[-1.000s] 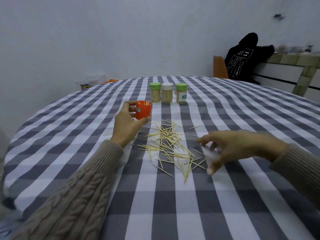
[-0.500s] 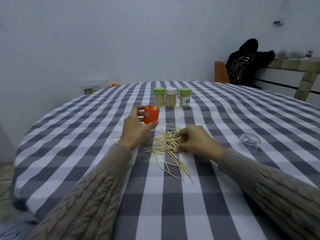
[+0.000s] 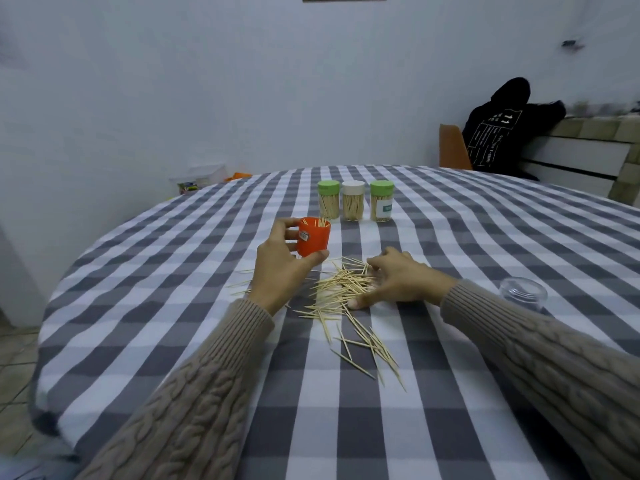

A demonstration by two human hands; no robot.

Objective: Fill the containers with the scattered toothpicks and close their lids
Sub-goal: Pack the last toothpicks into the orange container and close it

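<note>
My left hand [image 3: 281, 263] grips an orange container [image 3: 313, 236], open at the top, with a few toothpick tips showing inside. A pile of scattered toothpicks [image 3: 341, 289] lies on the checked tablecloth, trailing toward me. My right hand [image 3: 398, 278] lies on the right side of the pile, fingers curled over the sticks. A clear lid [image 3: 523, 294] sits on the cloth to the right. Behind stand three closed filled containers: green-lidded [image 3: 328, 199], white-lidded [image 3: 353, 200] and green-lidded [image 3: 381, 201].
The round table [image 3: 173, 306] drops off at its left edge and behind the jars. A chair draped with a black garment [image 3: 498, 133] stands at the far right. A plastic box [image 3: 197, 178] sits beyond the table's far left edge.
My right hand came in from the right onto the toothpick pile and gathers sticks there. The clear lid it left behind lies on the cloth. My left hand keeps holding the orange container.
</note>
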